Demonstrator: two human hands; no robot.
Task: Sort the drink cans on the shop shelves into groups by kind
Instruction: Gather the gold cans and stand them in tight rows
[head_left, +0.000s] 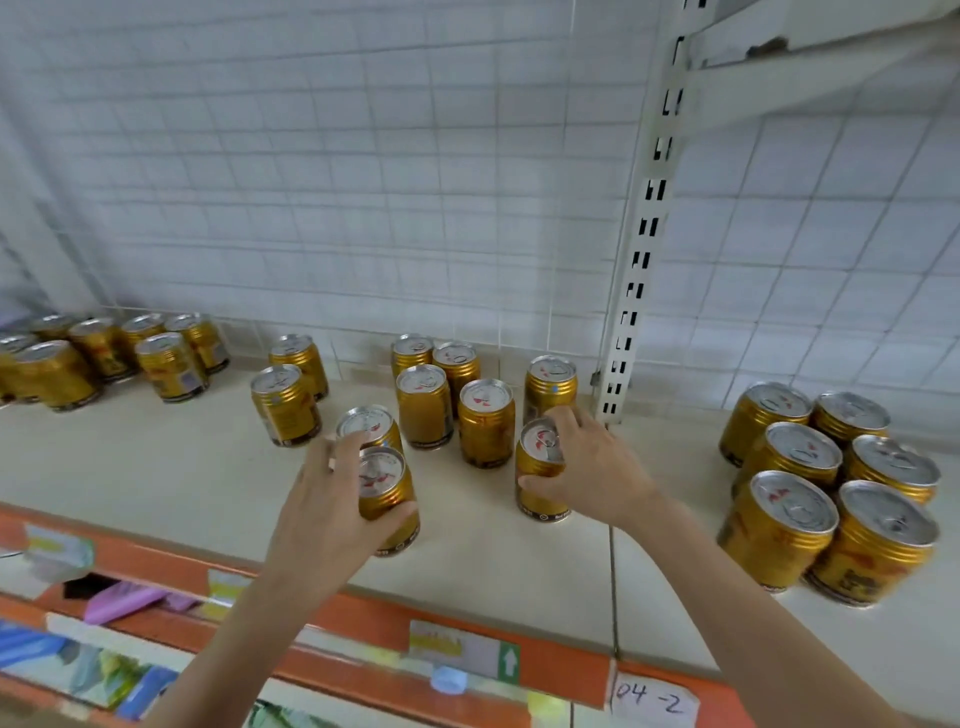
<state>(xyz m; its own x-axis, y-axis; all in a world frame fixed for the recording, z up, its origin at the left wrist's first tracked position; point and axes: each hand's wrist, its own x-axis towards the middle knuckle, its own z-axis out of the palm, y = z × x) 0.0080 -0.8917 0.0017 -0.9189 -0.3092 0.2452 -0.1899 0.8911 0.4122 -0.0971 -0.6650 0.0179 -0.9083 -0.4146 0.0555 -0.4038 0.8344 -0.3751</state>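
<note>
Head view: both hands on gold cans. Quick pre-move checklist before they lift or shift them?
1. Left hand grip: fingers and thumb curl round the front can. ok.
2. Right hand grip: thumb and fingers wrap the second held can. ok.
3. Both held cans upright on the shelf. ok.
4. Clearance: another can stands right behind the left-held one; touching or not: cannot tell.
5. Same kind as the group of six cans on the right: all gold, labels unreadable. cannot tell.
6. Bare shelf space in front of the hands. ok.
</note>
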